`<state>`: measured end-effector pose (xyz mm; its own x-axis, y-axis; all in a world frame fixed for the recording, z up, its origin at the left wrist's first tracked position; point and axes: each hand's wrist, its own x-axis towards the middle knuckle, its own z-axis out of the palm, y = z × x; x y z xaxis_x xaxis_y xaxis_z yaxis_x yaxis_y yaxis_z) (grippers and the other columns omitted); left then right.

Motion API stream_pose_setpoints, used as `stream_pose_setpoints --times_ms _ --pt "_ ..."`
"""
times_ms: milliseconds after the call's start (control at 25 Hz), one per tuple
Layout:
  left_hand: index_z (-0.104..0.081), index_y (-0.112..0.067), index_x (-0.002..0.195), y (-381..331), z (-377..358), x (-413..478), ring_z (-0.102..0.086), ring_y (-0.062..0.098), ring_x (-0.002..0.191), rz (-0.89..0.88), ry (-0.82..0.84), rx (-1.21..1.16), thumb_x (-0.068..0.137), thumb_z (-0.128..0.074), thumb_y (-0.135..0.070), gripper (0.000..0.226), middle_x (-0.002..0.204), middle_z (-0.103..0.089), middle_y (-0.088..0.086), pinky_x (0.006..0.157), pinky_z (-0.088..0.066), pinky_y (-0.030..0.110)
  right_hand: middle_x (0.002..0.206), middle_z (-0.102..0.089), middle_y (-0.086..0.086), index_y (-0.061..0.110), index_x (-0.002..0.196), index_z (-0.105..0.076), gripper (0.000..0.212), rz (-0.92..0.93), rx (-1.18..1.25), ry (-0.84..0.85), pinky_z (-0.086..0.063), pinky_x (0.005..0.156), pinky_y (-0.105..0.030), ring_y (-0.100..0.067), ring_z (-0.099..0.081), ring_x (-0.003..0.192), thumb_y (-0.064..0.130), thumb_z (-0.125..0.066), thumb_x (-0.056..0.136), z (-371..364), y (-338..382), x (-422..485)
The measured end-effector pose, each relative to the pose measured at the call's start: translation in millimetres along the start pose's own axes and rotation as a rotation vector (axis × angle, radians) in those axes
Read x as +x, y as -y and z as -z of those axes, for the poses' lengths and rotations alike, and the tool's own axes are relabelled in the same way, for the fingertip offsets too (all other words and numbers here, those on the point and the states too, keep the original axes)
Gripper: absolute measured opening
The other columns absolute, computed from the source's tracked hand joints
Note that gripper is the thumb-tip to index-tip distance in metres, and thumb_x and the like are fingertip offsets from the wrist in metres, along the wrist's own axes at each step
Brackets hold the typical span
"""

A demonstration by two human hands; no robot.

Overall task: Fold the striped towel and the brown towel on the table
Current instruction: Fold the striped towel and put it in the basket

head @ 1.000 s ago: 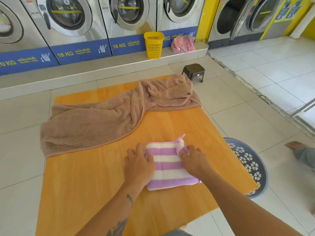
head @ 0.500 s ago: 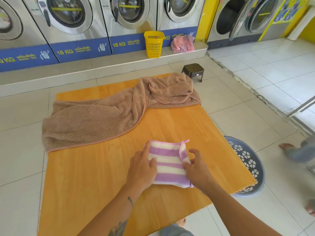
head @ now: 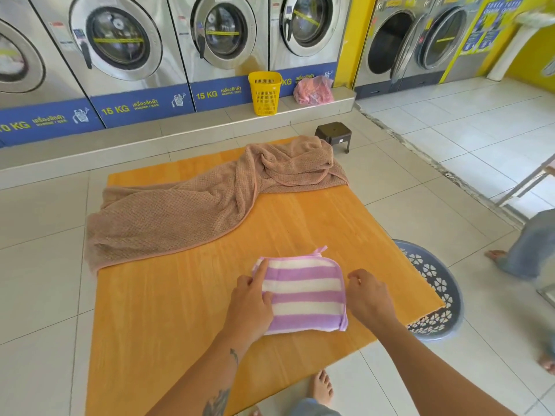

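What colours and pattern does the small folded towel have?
The striped towel has purple and white bands with pink edging, clearest in the head view.

Your left hand [head: 250, 304] covers the left edge of the striped towel [head: 303, 295], the curled fingers of your right hand [head: 371, 298] hide whether they touch it, the tabletop [head: 168, 310] hides part of the grey basket [head: 435, 283], and a blurred bystander [head: 531, 244] is cut off at right.

Top of frame: row of front-load washing machines [head: 120, 46], blue bands marked 15 KG. On the ledge below them: upright yellow basket [head: 265, 93], pink bag [head: 313, 91] just beside it. Upper centre: dark low stool [head: 333, 135] on pale tiled floor [head: 450, 130]. Lower right: grey laundry basket [head: 432, 292]. Right edge: another person's jeans leg [head: 528, 247], blurred.
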<state>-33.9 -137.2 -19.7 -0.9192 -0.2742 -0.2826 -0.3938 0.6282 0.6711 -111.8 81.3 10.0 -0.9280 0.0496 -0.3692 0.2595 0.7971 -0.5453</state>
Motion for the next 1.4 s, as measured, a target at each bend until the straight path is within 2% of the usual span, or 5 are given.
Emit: stream_pose_setpoints --times_ms 160,400,680,1000,1400 --pt "-0.010 -0.054 0.152 -7.3 -2.9 0.7 -0.050 0.019 0.112 0.048 0.044 -0.116 0.099 -0.045 -0.036 0.066 0.127 -0.037 -0.003 0.099 -0.044 0.036 0.123 -0.060 -0.004 0.031 0.144 -0.032 0.052 0.020 0.364 0.266 -0.047 0.091 -0.041 -0.028 -0.057 0.110 0.026 -0.052 0.096 -17.3 9.2 -26.8" --pt "-0.024 -0.054 0.149 -23.4 -2.1 0.4 -0.048 -0.004 0.097 -0.033 0.043 -0.261 0.101 -0.043 -0.016 0.064 0.125 -0.040 -0.004 0.084 -0.034 0.020 0.133 -0.057 0.003 0.049 0.149 -0.017 0.082 0.115 0.695 0.297 -0.054 0.096 -0.048 -0.022 -0.061 0.115 0.003 -0.056 0.093 -18.5 -5.1 -19.3" --pt "-0.045 -0.046 0.143 -115.2 -35.4 37.3 -0.041 -0.017 0.111 -0.269 0.028 -0.359 0.096 -0.049 -0.021 0.053 0.130 -0.047 -0.009 0.092 -0.030 0.003 0.127 -0.062 -0.003 0.037 0.116 -0.070 0.053 0.100 0.740 0.194 -0.054 0.084 -0.035 -0.024 -0.062 0.107 -0.005 -0.059 0.086 70.8 -53.1 20.0" --pt "-0.064 -0.036 0.129 -282.7 -198.1 94.9 -0.057 0.012 0.111 -0.250 0.142 -0.382 0.095 -0.049 -0.008 0.046 0.125 -0.060 -0.008 0.107 -0.043 0.038 0.120 -0.064 -0.004 0.037 0.110 -0.074 0.054 -0.038 0.723 -0.011 -0.049 0.073 -0.026 -0.020 -0.061 0.095 -0.007 -0.059 0.083 200.2 -205.2 133.5" --pt "-0.059 -0.030 0.133 -342.8 -371.1 180.0 -0.055 0.021 0.114 0.063 0.172 -0.167 0.090 -0.035 0.004 0.060 0.125 -0.048 -0.001 0.102 -0.044 0.033 0.126 -0.063 -0.003 0.035 0.100 -0.073 0.052 -0.252 0.568 0.125 -0.046 0.086 -0.030 -0.026 -0.057 0.112 -0.002 -0.038 0.089 216.0 -331.2 281.7"
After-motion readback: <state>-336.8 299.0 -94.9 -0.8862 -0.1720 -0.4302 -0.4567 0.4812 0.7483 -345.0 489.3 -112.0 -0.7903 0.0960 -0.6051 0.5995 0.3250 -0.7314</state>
